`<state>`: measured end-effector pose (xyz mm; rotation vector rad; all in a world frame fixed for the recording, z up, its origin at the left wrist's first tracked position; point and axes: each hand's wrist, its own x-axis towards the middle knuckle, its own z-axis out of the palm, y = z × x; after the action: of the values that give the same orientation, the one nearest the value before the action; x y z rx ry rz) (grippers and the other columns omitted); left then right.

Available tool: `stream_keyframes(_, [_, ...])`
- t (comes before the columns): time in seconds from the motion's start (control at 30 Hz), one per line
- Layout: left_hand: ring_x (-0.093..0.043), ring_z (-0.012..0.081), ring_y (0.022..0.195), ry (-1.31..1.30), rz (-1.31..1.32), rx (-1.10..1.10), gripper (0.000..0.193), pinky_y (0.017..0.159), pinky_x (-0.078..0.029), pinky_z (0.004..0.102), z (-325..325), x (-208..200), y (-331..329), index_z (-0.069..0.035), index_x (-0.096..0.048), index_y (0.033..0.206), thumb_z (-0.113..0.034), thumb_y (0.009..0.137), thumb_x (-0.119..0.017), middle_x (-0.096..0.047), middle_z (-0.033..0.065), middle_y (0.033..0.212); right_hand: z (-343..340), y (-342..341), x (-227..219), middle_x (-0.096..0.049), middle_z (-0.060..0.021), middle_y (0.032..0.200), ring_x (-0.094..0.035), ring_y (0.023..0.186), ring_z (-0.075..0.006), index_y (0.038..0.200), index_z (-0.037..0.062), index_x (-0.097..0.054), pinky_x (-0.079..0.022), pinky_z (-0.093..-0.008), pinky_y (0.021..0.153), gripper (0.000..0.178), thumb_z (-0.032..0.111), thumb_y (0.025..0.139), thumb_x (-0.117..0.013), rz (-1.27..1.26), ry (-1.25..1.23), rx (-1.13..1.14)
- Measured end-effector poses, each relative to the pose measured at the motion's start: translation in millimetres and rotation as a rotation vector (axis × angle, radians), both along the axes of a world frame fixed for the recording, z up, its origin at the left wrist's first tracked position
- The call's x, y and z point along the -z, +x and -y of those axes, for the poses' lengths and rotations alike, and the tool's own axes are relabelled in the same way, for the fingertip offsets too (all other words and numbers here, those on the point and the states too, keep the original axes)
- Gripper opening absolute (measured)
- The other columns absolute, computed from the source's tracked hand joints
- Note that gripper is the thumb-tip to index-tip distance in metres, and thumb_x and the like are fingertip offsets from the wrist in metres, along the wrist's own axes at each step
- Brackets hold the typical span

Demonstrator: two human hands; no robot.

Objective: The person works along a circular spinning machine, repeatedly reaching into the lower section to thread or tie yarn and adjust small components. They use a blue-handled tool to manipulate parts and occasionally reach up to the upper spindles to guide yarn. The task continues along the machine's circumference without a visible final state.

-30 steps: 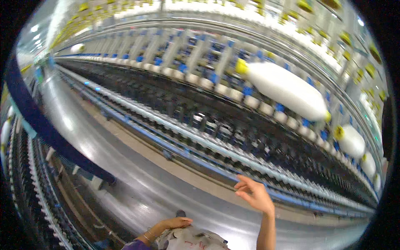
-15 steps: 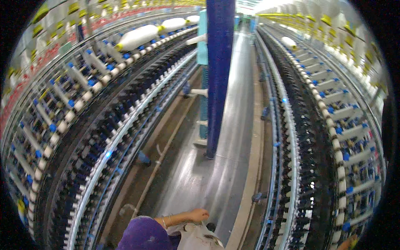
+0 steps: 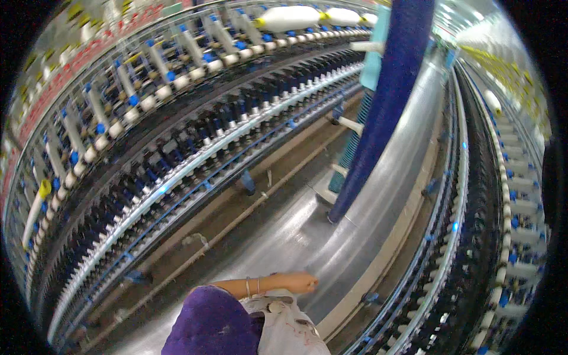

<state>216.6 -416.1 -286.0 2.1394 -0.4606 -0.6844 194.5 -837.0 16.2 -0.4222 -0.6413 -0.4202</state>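
My left hand [image 3: 303, 282] is held in front of my body above the aisle floor, its fingers curled closed. Whatever they hold, if anything, is hidden. Bangles circle that wrist, below a purple sleeve [image 3: 212, 322]. A pale apron-like cloth [image 3: 285, 325] hangs over my front, just under the hand. My right hand is out of the picture. On the left runs a long spinning frame with a row of spindles [image 3: 177, 168] and white rollers [image 3: 196, 73]. Large white yarn bobbins [image 3: 290, 19] with yellow ends lie along its top.
A dark blue hanging duct [image 3: 384, 112] stands ahead in the aisle beside a teal ribbed hose [image 3: 350, 148]. A second spinning frame [image 3: 460, 195] lines the right side. Between the frames stretches a shiny grey floor [image 3: 290, 236]. A slim yellow-topped tube [image 3: 35, 213] leans at far left.
My view has turned left, so the left frame fills more of the picture and the duct sits farther right. My right hand, at the lower right edge before, has left the picture.
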Motion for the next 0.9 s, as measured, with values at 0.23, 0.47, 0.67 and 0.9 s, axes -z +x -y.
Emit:
stream_keyframes(0.23, [-0.053,0.0386,0.108,0.138,0.442,-0.705,0.054,0.094,-0.042,0.0436,-190,-59,5,0.0,-0.04,0.13,-0.02,0.083,-0.057,-0.051,0.0256,0.122,-173,131,3,-0.062,-0.0115,0.091,-0.06,0.08,-0.0234,0.109,-0.0025,-0.054,-0.048,-0.0382,0.074,0.046,0.019,0.072,-0.069,0.025,-0.484,-0.228])
stream_keyframes(0.47, [-0.055,0.0285,0.106,0.313,1.081,-1.639,0.039,0.088,-0.044,0.0376,-436,-193,-92,-0.001,-0.049,0.119,-0.014,0.085,-0.06,-0.056,0.0162,0.116,-422,194,32,-0.062,-0.012,0.085,-0.06,0.074,-0.0229,0.108,-0.0038,-0.053,-0.049,-0.0363,0.07,0.052,0.017,0.066,-0.074,0.09,-0.832,-0.462])
stream_keyframes(0.67, [-0.058,0.0276,0.092,0.61,1.62,-1.771,0.037,0.079,-0.047,0.0357,-565,-294,-123,0.0,-0.049,0.117,-0.016,0.087,-0.06,-0.057,0.0152,0.108,-623,214,66,-0.062,-0.0124,0.081,-0.061,0.07,-0.0224,0.107,-0.0048,-0.052,-0.049,-0.0346,0.066,0.057,0.015,0.061,-0.078,0.137,-0.95,-0.807])
stream_keyframes(0.9, [-0.06,0.0232,0.05,0.667,0.947,-1.511,0.027,0.051,-0.047,0.0317,-598,-316,-97,-0.002,-0.057,0.108,-0.013,0.083,-0.063,-0.06,0.0143,0.059,-813,241,39,-0.064,-0.0157,0.087,-0.065,0.076,-0.0247,0.126,-0.006,-0.038,-0.054,-0.0381,0.069,0.086,0.006,0.054,-0.083,0.207,-0.954,-1.203])
